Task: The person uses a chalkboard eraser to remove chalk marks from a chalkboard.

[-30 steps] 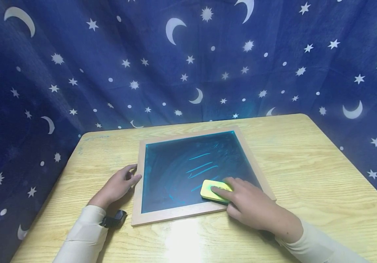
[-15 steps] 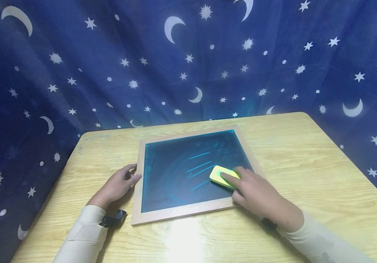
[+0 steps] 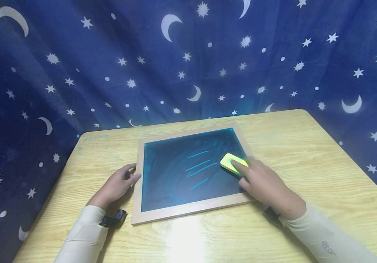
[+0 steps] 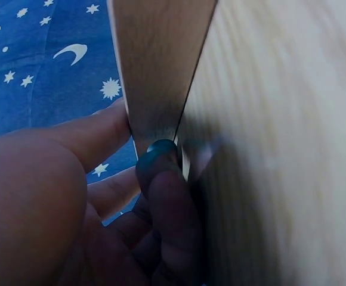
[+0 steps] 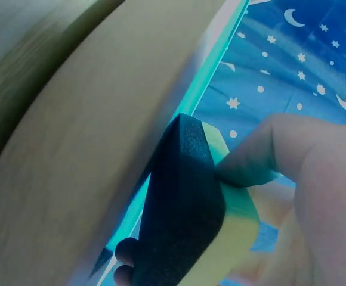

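A small chalkboard (image 3: 165,171) in a light wooden frame lies on the table, with several blue strokes across its middle. My left hand (image 3: 117,184) holds the frame's left edge. In the left wrist view its thumb touches one edge of the frame (image 4: 161,65), and a blue-stained fingertip (image 4: 155,156) presses the other. Toward the board's right side my right hand (image 3: 267,180) grips a yellow board eraser (image 3: 228,160). The right wrist view shows the eraser's dark felt (image 5: 182,202) against the board and fingers on both its sides. Part of the eraser is hidden by the hand.
The wooden table (image 3: 293,146) extends around the board, with faint blue smudges near its far left corner. A blue curtain (image 3: 149,47) with moons and stars hangs behind it. A black band (image 3: 114,218) is on the left wrist.
My right hand has slid the eraser up and to the right from the board's lower edge, uncovering the lowest blue stroke. The left hand stays at the frame.
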Demonstrator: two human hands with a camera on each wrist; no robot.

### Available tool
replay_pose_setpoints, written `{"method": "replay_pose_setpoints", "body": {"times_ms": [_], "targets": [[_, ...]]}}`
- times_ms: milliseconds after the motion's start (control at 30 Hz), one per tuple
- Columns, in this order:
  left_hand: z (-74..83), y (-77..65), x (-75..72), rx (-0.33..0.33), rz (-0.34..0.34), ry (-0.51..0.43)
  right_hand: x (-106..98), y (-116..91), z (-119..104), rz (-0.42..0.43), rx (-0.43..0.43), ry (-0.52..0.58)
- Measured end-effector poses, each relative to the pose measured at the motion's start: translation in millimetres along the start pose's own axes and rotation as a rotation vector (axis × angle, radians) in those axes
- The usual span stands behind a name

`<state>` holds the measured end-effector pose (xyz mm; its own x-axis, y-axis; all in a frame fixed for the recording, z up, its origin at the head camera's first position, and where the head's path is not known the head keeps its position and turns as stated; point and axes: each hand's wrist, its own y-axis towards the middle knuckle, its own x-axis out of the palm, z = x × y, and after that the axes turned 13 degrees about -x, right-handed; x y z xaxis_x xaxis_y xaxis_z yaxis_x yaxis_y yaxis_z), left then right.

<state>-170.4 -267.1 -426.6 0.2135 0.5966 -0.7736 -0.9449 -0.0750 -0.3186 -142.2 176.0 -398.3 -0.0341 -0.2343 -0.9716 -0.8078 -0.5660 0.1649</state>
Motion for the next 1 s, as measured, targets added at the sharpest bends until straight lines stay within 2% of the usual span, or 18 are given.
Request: {"method": "replay_pose_setpoints", "body": {"times_ms": [467, 733, 1000], "targets": [[-1.2, 1.9, 0.8, 0.014, -0.004, -0.014, 0.9, -0.4, -3.4, 0.008, -0.006, -0.024], [-2.2, 1.6, 0.1, 0.022, -0.001, -0.014, 6.8, 0.2, -15.5, 0.032, -0.087, -0.025], [-2.0, 0.4, -0.6, 0.016, -0.001, -0.013, 17.1, -2.1, -36.6, 0.056, -0.174, 0.007]]}}
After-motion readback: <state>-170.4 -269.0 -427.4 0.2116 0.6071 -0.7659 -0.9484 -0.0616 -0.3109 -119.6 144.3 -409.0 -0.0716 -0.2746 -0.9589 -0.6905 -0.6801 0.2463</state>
